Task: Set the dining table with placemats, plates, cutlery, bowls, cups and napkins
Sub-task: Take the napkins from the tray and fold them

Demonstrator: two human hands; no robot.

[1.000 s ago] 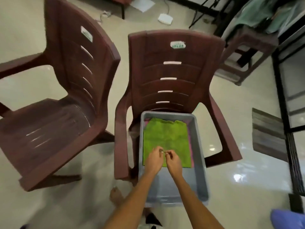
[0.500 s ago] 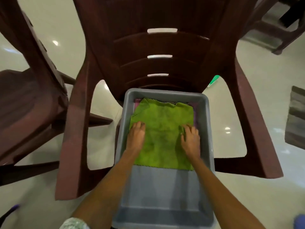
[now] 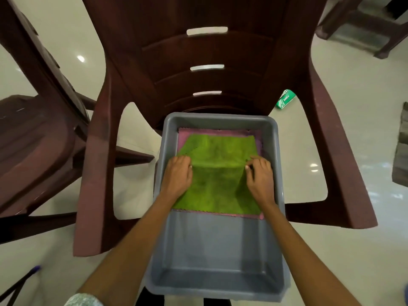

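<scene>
A green cloth napkin (image 3: 217,173) lies in the far half of a grey plastic tub (image 3: 218,257) that sits on a maroon chair. Under it a pink cloth (image 3: 183,135) shows along the edges. My left hand (image 3: 177,176) grips the green napkin's left edge and my right hand (image 3: 259,175) pinches its right edge. The cloth is bunched and lifted between the two hands, with its far corners folded inward.
The tub rests on the seat of a maroon plastic chair (image 3: 205,51) with armrests on both sides. A second maroon chair (image 3: 37,138) stands to the left. A green packet (image 3: 285,99) lies on the pale tiled floor behind the chair.
My head has come closer to the tub. My hands went from lying flat on the green napkin to gripping its side edges, and the cloth has lifted, uncovering pink cloth beneath.
</scene>
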